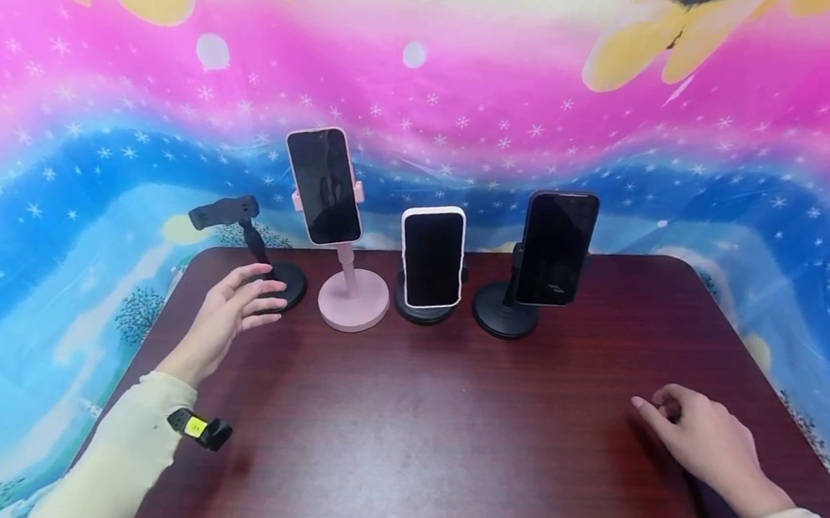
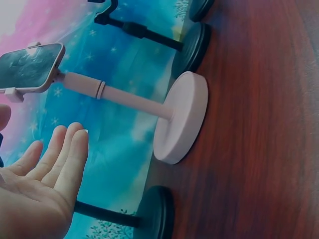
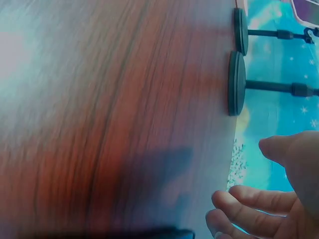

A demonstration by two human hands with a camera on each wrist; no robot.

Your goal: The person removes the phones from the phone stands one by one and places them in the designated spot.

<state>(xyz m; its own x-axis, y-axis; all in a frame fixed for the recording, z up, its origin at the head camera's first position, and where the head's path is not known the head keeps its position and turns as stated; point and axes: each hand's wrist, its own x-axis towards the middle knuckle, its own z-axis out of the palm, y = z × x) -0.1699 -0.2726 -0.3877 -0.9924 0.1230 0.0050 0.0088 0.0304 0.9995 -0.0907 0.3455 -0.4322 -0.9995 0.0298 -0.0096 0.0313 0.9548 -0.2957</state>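
My left hand, its fingers spread and fairly straight, is at the black phone stand on the far left, overlapping the stand's base and pole in the head view. That stand's holder carries no phone. Right of it is a pink stand with a phone tilted in its clamp. In the left wrist view the fingers have nothing between them. My right hand hovers at the table's right side with loosely bent fingers and holds nothing. Partly hidden beneath it lies a dark phone.
Along the back edge of the brown table stand two more black stands, one holding a white-framed phone, the other a dark phone. A colourful patterned cloth hangs behind and around the table.
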